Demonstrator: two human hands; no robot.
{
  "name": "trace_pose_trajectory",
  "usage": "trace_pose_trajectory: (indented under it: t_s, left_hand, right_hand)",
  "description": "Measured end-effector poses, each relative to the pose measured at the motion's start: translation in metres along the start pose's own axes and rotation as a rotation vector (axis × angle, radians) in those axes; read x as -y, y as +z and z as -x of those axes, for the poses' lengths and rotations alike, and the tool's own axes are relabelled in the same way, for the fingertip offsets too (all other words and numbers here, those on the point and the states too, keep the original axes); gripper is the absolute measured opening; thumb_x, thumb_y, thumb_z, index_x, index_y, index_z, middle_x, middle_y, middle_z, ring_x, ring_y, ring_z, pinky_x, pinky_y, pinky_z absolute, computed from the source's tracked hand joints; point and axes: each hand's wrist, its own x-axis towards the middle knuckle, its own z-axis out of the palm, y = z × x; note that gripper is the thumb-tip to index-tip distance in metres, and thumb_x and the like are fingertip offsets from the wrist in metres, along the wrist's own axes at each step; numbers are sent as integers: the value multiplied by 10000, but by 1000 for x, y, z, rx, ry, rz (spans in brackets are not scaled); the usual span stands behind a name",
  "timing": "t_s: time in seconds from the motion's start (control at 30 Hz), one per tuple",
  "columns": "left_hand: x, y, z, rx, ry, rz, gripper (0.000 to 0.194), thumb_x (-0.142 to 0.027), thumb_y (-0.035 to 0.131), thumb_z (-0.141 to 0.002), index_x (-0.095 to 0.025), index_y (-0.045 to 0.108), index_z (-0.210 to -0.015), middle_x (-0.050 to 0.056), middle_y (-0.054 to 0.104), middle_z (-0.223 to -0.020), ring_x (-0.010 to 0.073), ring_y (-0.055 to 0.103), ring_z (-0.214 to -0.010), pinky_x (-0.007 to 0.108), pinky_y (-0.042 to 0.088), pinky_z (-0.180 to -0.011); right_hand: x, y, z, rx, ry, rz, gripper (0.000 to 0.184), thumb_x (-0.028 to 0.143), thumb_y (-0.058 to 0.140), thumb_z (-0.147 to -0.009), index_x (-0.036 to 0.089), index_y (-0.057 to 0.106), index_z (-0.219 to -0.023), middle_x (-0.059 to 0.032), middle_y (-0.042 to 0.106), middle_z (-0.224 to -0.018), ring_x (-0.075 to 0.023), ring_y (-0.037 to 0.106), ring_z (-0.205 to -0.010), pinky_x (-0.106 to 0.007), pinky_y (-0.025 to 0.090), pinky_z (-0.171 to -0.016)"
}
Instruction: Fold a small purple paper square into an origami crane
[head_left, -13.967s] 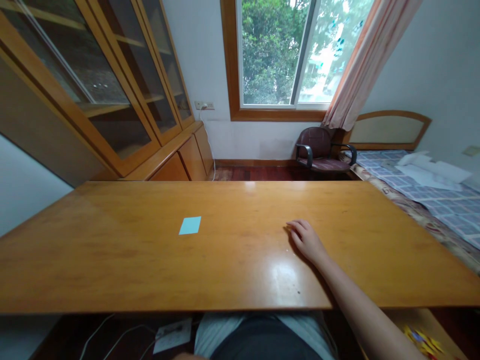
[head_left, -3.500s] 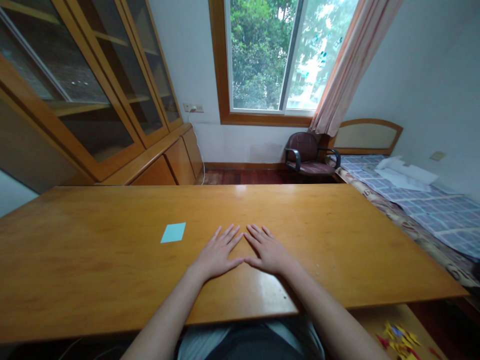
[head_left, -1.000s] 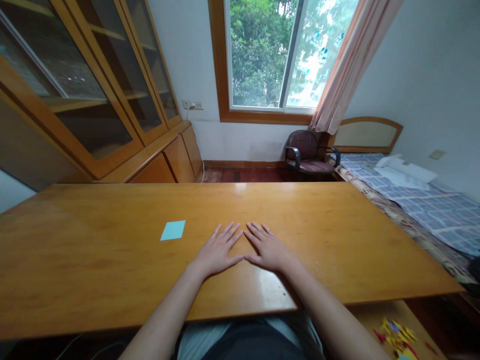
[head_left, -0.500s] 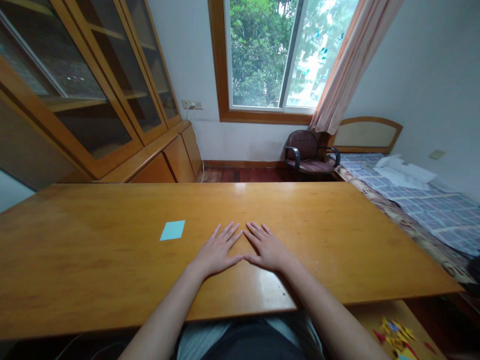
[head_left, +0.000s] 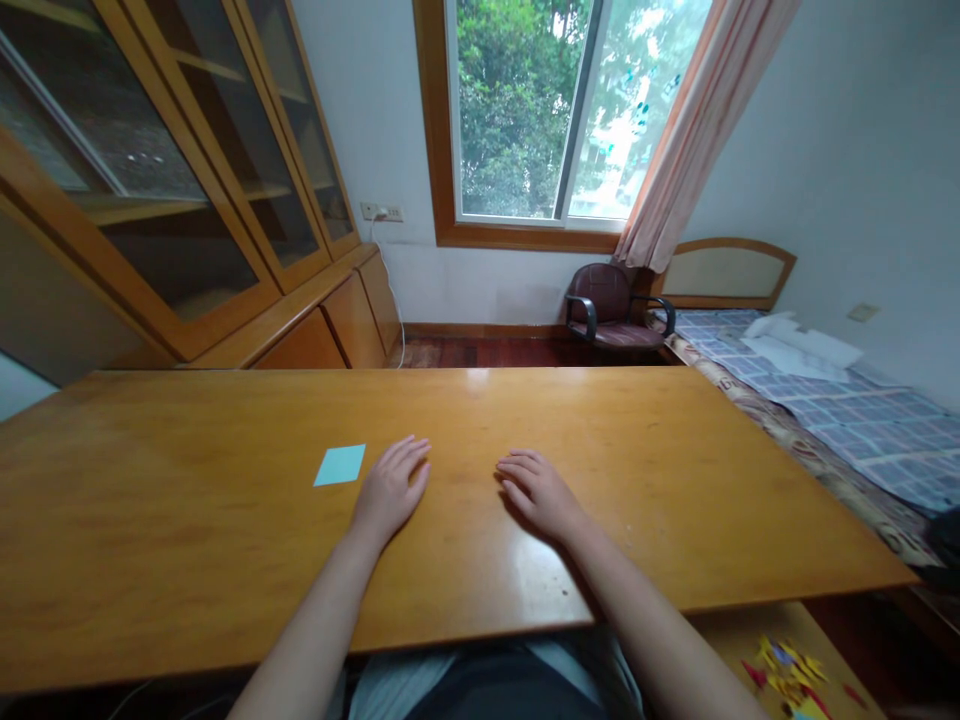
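Note:
A square sheet of light blue paper (head_left: pixel 340 466) lies flat on the wooden table (head_left: pixel 225 560), left of centre. Just to its right is my left hand (head_left: pixel 391 490), open and empty, its fingers loosely curved and its thumb apart; it does not touch the sheet. My right hand (head_left: pixel 541 494) is a little right of the table's middle, also open and empty, with bent fingers pointing left. A gap of bare wood lies between the two hands.
Below the table's front right edge, a drawer or low surface (head_left: pixel 720 640) holds several yellow and red folded pieces (head_left: pixel 787 672). A glass-doored cabinet (head_left: pixel 225 200) stands at left. Beyond the table are an office chair (head_left: pixel 604 300) and a bed (head_left: pixel 847 420) at right.
My hands were spread flat with thumbs nearly touching at the middle. They have drawn apart, the left moving towards the blue paper, and their fingers are now more curved.

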Motion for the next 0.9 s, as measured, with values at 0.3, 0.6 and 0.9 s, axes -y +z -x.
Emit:
trace_pose_trajectory:
  t_s: [0.3,0.6,0.9]
  left_hand:
    - [73,-32,20,51,-362,-370,473,-362,453,-880,-119,608,-1256,173,596,-1336,320,529,-1262,461,386,-1102]
    - [91,-30,43,224,-372,-406,581,-453,373,-903,-88,619,-1282,192,557,-1402,362,473,-1327,494,351,-1121]
    - [91,-28,43,192,-341,-409,589,-454,347,-907,-79,628,-1263,199,561,-1394,354,469,-1330,485,347,-1125]
  right_hand:
    - [-2,2,0,-29,0,-8,273,152,550,-929,225,673,-1161,-77,703,-1121,-231,583,-1102,-411,477,-988]
    - [2,0,-1,26,23,12,265,140,552,-923,217,666,-1151,-79,702,-1096,-229,584,-1061,-393,481,-954]
    - [3,0,-1,42,42,34,242,151,554,-929,216,669,-1132,-76,706,-1070,-226,583,-1042,-388,473,-947]
